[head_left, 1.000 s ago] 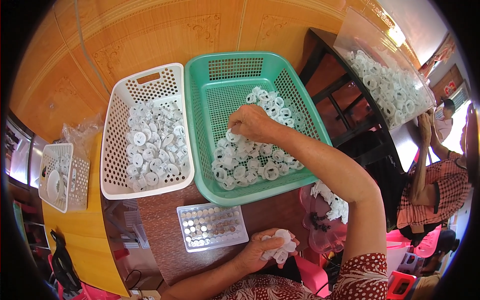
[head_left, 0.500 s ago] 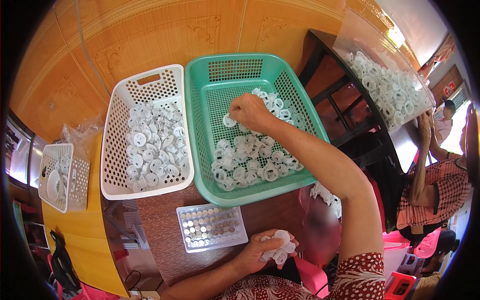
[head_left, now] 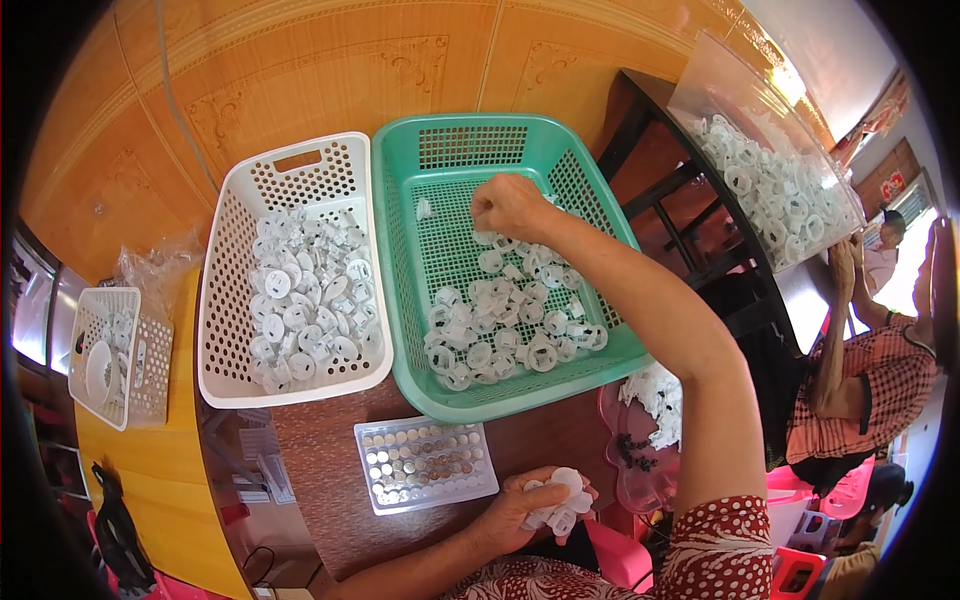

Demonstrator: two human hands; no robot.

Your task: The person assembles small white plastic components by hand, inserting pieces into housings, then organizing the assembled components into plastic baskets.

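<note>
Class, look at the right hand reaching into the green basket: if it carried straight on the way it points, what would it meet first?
The right hand points toward the far left part of the green basket. It would probably first meet the lone white plastic piece lying there, then the basket's mesh wall; depth is unclear.

Your right hand (head_left: 512, 205) is inside the green perforated plastic basket (head_left: 440, 150), above the heap of white round plastic parts (head_left: 505, 325) lying toward its near end; the white perforated plastic basket (head_left: 300, 165) sits touching it on the left, also holding white parts. In front of both, on the brown table (head_left: 320, 460), lies the clear plastic tray of small metal discs (head_left: 425, 465), and your left hand (head_left: 535, 505) is just right of it, gripping a cluster of white plastic pieces (head_left: 558, 500). Far left sits a small white basket (head_left: 120, 350); to the right, behind, is a clear bin of white parts (head_left: 770, 170).
</note>
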